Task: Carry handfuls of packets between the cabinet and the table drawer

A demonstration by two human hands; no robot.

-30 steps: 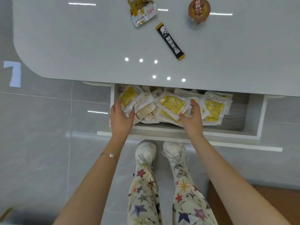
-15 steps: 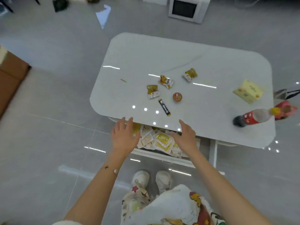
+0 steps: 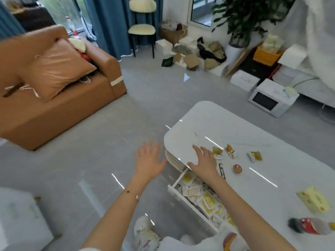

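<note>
Both hands are spread and hold nothing: the left hand [image 3: 149, 161] over bare floor, the right hand [image 3: 204, 163] above the white table's edge [image 3: 167, 142], open drawer [image 3: 188, 199] of sachets [image 3: 208, 201] beneath its wrist.

Beneath the fingers of your right hand [image 3: 204, 163], the white table [image 3: 272, 142] top covers the inner half of the open drawer [image 3: 183, 193]; only the packets [image 3: 208, 201] along its outer edge show, and their print is too small to read. Just right of those fingers, your wrist hides part of the black stick sachet [image 3: 221, 170]. The lettering on the three snack wrappers [image 3: 231, 153] beyond your fingertips is blurred. Far right of the fingers, the bottle [image 3: 310, 225] is smeared by blur and cut off by the frame edge. Your left hand [image 3: 149, 163] is motion-blurred at the fingertips; whether it touches the table corner cannot be determined.
</note>
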